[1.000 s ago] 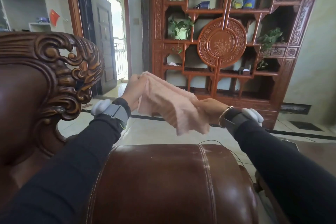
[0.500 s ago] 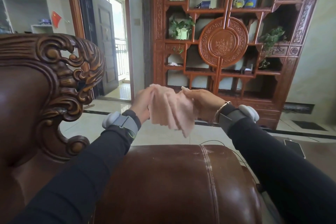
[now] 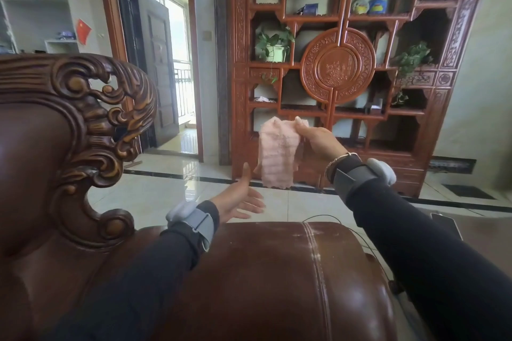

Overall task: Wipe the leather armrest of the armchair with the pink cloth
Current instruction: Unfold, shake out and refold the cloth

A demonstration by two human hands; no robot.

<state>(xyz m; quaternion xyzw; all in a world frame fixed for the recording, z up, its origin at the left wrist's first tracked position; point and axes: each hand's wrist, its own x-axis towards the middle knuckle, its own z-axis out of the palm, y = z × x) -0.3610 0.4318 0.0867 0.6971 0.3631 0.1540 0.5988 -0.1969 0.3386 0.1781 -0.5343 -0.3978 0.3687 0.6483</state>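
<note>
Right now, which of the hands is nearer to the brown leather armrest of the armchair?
Left. The left hand hovers open just above the brown leather armrest. The right hand is higher up, pinching the hanging pink cloth.

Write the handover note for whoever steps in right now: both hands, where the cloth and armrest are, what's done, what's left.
Right hand: raised in front of the shelf unit, pinching the pink cloth by its top edge; the cloth hangs folded in the air.
Left hand: open, palm up, below and left of the cloth, holding nothing.
Leather armrest: directly below both arms, with pale dusty marks along its seam.
Done: cloth picked up and gathered into one hand.
Left: bring the cloth down onto the armrest and wipe its top, seam included. No wiping contact is visible yet.
</note>
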